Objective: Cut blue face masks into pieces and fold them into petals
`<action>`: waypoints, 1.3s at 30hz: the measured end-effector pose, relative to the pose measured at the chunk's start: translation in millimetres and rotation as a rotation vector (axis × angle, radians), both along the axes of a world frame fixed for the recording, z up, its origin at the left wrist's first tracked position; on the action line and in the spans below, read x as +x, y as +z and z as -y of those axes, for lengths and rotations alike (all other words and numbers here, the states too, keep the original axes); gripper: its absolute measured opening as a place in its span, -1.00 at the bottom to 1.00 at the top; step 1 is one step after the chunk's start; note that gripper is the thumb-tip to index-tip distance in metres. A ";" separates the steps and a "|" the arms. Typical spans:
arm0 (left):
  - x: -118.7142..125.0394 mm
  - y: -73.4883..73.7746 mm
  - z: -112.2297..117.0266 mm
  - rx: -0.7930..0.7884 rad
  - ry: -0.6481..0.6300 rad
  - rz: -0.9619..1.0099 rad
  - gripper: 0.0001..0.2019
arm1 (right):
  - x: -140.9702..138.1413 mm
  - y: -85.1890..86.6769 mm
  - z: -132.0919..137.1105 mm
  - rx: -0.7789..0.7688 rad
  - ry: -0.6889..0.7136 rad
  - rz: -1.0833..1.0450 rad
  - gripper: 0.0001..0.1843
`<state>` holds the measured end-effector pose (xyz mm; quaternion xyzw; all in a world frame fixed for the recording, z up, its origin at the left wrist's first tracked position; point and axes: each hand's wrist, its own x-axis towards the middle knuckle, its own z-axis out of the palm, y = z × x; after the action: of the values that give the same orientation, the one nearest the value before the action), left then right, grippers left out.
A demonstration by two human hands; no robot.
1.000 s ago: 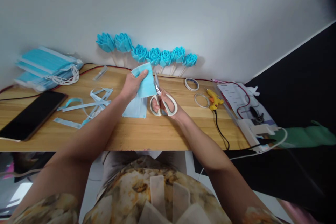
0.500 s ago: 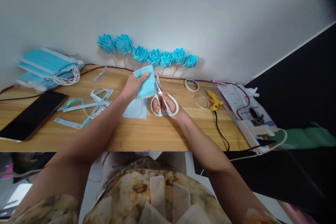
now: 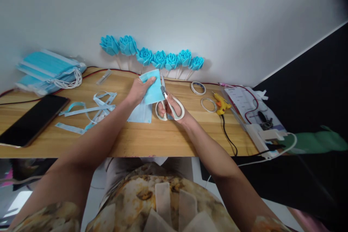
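Between the thumb and fingers of my left hand is a light blue piece of face mask fabric, held up above the table. My right hand grips white-handled scissors, fingers through the loops. Their blades point away from me, partly apart, at the fabric's right edge. Under my hands a paler blue fabric piece lies flat on the wooden table. Cut blue and white strips lie in a loose heap left of my left forearm.
Several blue fabric flowers on sticks lean against the wall. At left are stacked face masks and a phone. A tape roll, a thin ring, a yellow glue gun and a power strip lie at right.
The fabric piece in my left hand has shifted slightly down and turned a little. The scissor blades have closed somewhat at its right edge.
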<state>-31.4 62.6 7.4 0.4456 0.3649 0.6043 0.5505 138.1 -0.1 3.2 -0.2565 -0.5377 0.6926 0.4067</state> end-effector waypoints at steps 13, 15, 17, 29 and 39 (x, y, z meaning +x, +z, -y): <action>10.8 -4.1 6.6 -0.043 -0.034 0.029 -0.45 | 0.6 -5.4 -3.2 0.015 -0.014 -0.046 -0.42; 12.3 -4.8 7.4 -0.042 -0.038 0.026 -0.44 | 0.2 -4.4 -3.2 0.007 -0.035 -0.041 -0.40; 13.6 -5.4 8.0 -0.038 -0.048 0.017 -0.44 | -0.1 -3.6 -3.2 0.001 -0.054 -0.037 -0.39; 17.9 2.0 10.9 -0.035 0.008 0.073 -0.43 | -5.9 -2.3 3.2 0.056 -0.189 -0.104 -0.33; 14.6 -5.0 5.7 0.004 0.006 0.055 -0.46 | -8.5 3.0 6.2 0.002 -0.238 -0.120 -0.07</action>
<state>-16.7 57.0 2.4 0.4288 0.3499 0.6187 0.5576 129.6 -6.3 6.1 -0.2763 -0.4789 0.6528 0.5179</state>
